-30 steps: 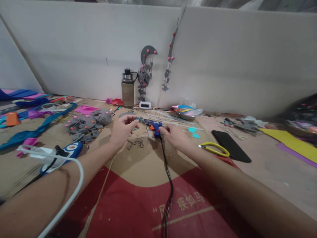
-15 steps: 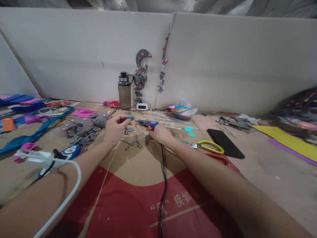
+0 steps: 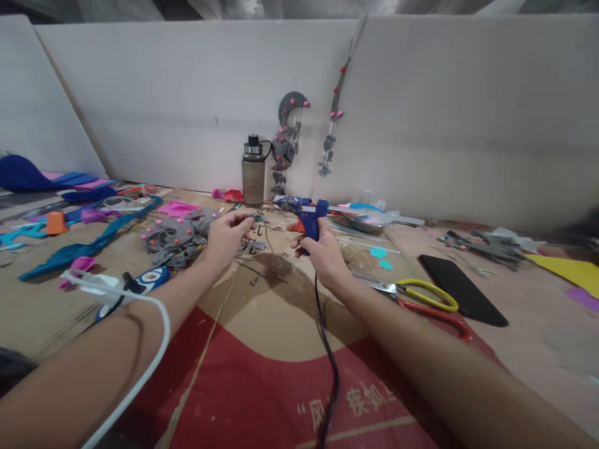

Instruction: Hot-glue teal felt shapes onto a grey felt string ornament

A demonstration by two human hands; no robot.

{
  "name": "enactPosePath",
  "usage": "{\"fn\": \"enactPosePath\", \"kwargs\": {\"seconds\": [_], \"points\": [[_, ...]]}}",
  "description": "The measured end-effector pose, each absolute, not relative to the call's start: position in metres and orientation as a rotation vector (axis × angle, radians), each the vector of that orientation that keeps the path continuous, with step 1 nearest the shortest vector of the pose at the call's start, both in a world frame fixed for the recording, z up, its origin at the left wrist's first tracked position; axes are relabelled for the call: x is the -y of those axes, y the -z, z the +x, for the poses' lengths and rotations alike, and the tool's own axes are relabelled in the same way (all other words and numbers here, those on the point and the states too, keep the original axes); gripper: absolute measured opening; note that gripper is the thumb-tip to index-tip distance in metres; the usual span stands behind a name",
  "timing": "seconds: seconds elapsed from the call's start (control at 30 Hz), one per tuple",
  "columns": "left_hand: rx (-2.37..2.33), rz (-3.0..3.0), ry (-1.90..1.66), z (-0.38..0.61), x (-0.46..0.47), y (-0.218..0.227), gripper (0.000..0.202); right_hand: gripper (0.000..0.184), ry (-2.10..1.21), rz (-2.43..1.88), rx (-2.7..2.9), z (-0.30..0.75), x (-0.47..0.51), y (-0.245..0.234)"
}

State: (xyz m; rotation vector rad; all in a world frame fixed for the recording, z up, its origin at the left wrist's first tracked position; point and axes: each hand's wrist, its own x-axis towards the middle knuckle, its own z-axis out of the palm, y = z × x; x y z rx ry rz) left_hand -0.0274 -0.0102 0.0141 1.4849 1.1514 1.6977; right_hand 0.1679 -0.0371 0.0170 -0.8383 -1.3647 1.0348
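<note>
My right hand [image 3: 319, 252] is wrapped round the grip of a blue glue gun [image 3: 306, 215], held up off the cardboard with its nozzle pointing left. Its black cord [image 3: 327, 349] runs back toward me. My left hand [image 3: 228, 234] pinches a small grey felt piece [image 3: 256, 217] on a thin string, just left of the nozzle. The two hands are close together above the cardboard sheet [image 3: 262, 312].
Yellow-handled scissors [image 3: 412, 293] and red-handled ones lie right of my right arm, beside a black phone [image 3: 461, 289]. A pile of grey felt cutouts [image 3: 175, 240] lies to the left. A bottle [image 3: 253, 171] stands at the back wall. Blue and pink felt strips lie far left.
My right hand has picked the glue gun up from the cardboard and raised it, nozzle toward the left hand. The left hand kept its pinch on the felt piece.
</note>
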Motion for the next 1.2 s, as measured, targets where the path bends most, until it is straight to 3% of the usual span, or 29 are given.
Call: {"fn": "enactPosePath", "kwargs": {"seconds": [0.2, 0.63, 1.2], "points": [[-1.074, 1.378, -1.746, -0.026, 0.011, -0.018, 0.021, 0.021, -1.047, -0.689, 1.513, 0.167, 0.050, -0.021], [-1.060, 1.291, -1.708, -0.018, 0.020, -0.027, 0.026, 0.034, -0.788, -0.899, 1.682, 0.165, 0.052, -0.011], [-1.064, 1.279, -1.682, -0.012, 0.026, -0.030, 0.026, 0.026, -0.402, -0.998, 1.820, 0.166, 0.056, -0.010]]}}
